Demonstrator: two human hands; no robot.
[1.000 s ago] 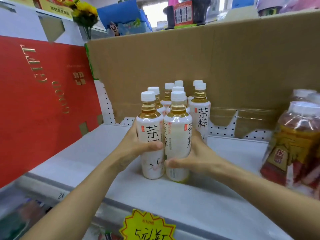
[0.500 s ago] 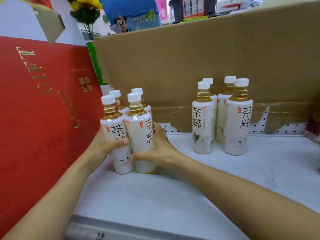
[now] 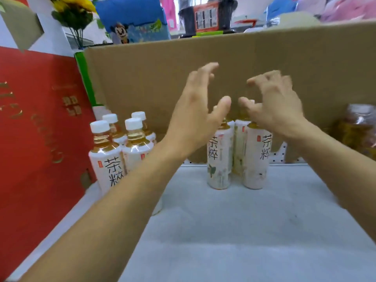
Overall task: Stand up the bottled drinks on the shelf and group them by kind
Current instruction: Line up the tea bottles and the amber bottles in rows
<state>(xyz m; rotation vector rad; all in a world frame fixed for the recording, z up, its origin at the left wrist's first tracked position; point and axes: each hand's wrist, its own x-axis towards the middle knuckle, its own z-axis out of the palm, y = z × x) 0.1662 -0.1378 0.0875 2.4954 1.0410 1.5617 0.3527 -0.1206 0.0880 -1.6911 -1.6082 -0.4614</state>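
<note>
A: Where are the hands?

B: Both are up in front of the cardboard (image 3: 295, 58), holding nothing. The left hand (image 3: 195, 110) and right hand (image 3: 274, 106) have their fingers spread and loosely bent. The thumbs point at each other with a gap between them.

A: And the bottles?

B: Two lots on the shelf (image 3: 223, 231), all upright. The left group (image 3: 122, 147), four white-capped bottles, stands against the red box (image 3: 36, 129), partly behind the left forearm. The right group (image 3: 238, 157) stands mid-shelf, directly below the hands. The thumbs sit at about cap height and hide most of the caps, so I can't count it for sure.

A: What does the next move hinge on?

B: The right group is straight down from both palms, long axes vertical, with one hand over each side. Neither hand is clearly nearer. My guess is the hands drop down the flanks, squeeze the group and slide it left to its match, which is well apart across the shelf.

A: Same kind?

B: Labels in both groups read 茶粹 in black on white, with a small red mark above, and amber drink shows at the necks. The gold letters on the red box are too blurred to read. A dark bottle (image 3: 358, 129) at the far right looks like another kind, but its label is unreadable.
</note>
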